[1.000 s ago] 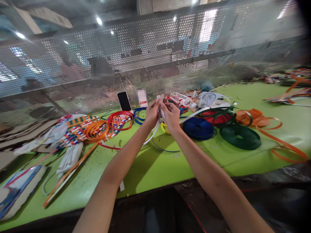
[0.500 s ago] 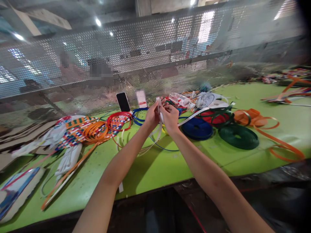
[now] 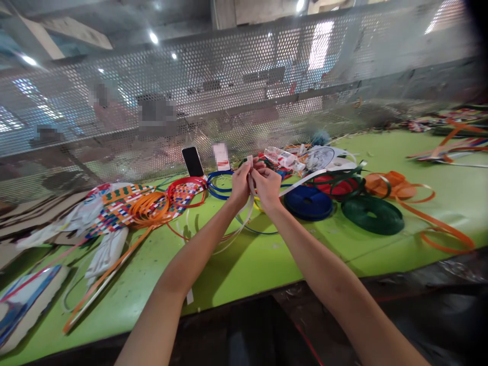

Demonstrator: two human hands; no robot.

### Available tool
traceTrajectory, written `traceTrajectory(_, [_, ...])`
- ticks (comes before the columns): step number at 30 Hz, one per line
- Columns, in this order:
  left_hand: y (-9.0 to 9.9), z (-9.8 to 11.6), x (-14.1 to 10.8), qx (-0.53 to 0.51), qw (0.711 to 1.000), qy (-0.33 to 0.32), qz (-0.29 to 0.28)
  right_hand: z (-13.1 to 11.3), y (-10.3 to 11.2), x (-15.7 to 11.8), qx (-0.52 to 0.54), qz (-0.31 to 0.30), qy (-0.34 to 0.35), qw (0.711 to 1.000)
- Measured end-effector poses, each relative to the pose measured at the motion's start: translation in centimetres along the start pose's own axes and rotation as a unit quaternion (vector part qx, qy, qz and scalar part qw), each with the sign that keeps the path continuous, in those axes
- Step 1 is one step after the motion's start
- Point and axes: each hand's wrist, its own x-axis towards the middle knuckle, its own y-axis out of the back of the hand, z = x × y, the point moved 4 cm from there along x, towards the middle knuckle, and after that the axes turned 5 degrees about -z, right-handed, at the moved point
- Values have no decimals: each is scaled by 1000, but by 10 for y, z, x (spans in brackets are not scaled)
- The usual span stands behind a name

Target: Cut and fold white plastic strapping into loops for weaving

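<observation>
Above the green table [image 3: 263, 259], my left hand [image 3: 241, 182] and my right hand [image 3: 268, 184] meet near the centre. Both are closed on a white strap [image 3: 308, 177], with a short end standing up between the fingers. One length of it runs off to the right past my right hand, and thin pale loops hang below the hands. Behind them stand a dark-screened phone [image 3: 192, 161] and a second phone or card [image 3: 221, 156]. A blue strap coil [image 3: 308, 202] lies just right of my right hand.
Left are an orange coil [image 3: 150, 208], a red coil [image 3: 187, 191] and a colourful woven piece [image 3: 118, 209]. On the right lie a green coil [image 3: 372, 215] and orange straps [image 3: 392, 185]. A perforated metal screen [image 3: 236, 101] stands behind; blurred people show beyond it.
My fingers have closed in tighter around the white strap, and its upright end sits slightly lower. The strap pieces beneath my hands have shifted a little.
</observation>
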Motion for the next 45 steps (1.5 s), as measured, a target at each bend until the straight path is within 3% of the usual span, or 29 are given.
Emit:
traceTrajectory(9, [3, 4, 3, 18, 999, -14, 42, 2, -3, 0, -10, -24, 25, 999])
traceTrajectory(15, [19, 28, 17, 14, 994, -72, 83, -3, -10, -2, -131, -118, 113, 978])
traceTrajectory(20, [25, 37, 19, 17, 991, -97, 88, 5, -18, -3, -172, -222, 95, 955])
traceTrajectory(29, [23, 48, 16, 38, 987, -128, 87, 18, -24, -1, -141, -299, 40, 943])
traceTrajectory(38, [21, 48, 18, 120, 969, -211, 38, 31, -31, -5, -81, -315, 4, 946])
traceTrajectory(45, [25, 41, 17, 169, 961, -216, 37, 33, -30, -6, -101, -307, -13, 946])
